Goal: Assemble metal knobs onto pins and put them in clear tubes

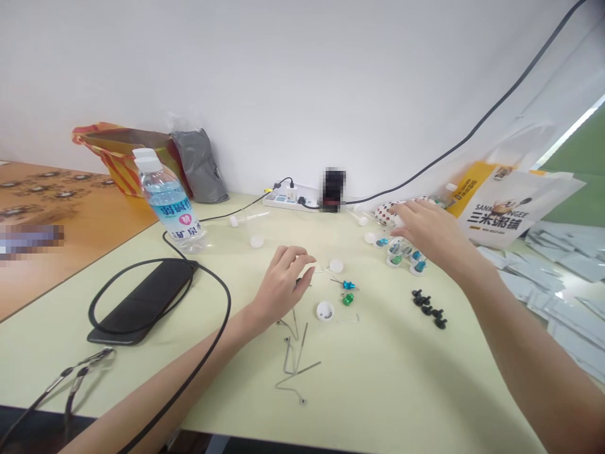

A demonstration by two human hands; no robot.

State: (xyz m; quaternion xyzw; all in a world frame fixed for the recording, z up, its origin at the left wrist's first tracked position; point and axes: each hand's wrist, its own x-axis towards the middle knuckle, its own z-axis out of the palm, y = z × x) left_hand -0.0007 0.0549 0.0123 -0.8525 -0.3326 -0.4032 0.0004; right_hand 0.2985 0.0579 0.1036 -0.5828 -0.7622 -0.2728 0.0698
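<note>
Across the pale green table (378,384), the left hand (281,284) curls closed over something too small to make out, with bent metal wires (293,359) at its six o'clock and a white plastic cap (325,310) at its four. The right hand (428,233) sits open, fingers spread, with blue and green plastic fittings (401,255) at its seven o'clock and black fittings (428,308) at its six.
</note>
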